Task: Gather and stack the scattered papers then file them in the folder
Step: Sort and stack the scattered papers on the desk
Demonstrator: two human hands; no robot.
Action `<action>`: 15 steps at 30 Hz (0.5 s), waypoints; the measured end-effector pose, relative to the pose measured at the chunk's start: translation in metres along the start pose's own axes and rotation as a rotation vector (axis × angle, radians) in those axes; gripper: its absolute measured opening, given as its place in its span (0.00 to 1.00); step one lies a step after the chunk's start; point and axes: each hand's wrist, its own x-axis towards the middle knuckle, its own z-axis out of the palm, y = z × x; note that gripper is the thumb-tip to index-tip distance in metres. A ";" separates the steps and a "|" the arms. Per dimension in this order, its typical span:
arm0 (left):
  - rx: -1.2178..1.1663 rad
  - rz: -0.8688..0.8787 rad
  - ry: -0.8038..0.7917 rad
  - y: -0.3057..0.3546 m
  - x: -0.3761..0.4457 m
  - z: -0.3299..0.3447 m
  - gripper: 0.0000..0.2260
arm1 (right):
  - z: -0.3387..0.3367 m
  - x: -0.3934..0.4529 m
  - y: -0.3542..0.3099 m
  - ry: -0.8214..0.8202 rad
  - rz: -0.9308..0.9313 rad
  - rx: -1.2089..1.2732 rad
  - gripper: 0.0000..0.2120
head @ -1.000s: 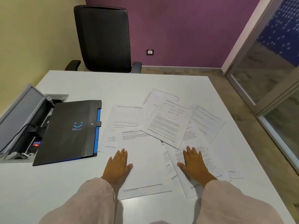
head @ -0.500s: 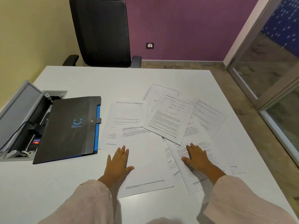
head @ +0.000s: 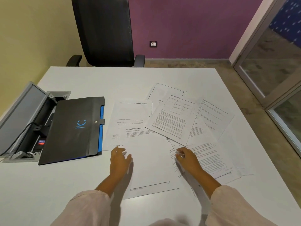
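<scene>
Two hands on scattered papers, closed folder at the left of the white table.

The left hand (head: 119, 160) rests on the left edge of the big lower-centre sheet (head: 151, 162), fingers bent a little; whether they pinch the edge cannot be told. The right hand (head: 187, 158), apart from the left hand and right of centre, lies on an overlapping printed sheet (head: 211, 159) with fingers curled at its edge; a real grip cannot be told either. The scattered papers (head: 169, 118) fan loosely across the centre and right of the table (head: 40, 185), none inside a container. The black folder (head: 73, 129) lies shut at centre left, blue edge showing, its contents hidden. Further left, an open floor-box style cable tray (head: 32, 128) sunk in the table holds a plug, a cable and a red switch. A black chair (head: 104, 30) stands at the top.
</scene>
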 end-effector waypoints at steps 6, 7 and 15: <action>-0.144 -0.168 -0.060 -0.003 0.000 0.001 0.19 | 0.011 -0.011 -0.005 -0.050 -0.082 -0.197 0.18; -0.146 -0.171 -0.057 -0.004 0.000 0.002 0.19 | 0.013 -0.012 -0.005 -0.071 -0.082 -0.203 0.19; -0.416 -0.275 0.024 -0.005 0.005 -0.003 0.23 | 0.016 -0.009 -0.021 -0.155 0.074 0.016 0.26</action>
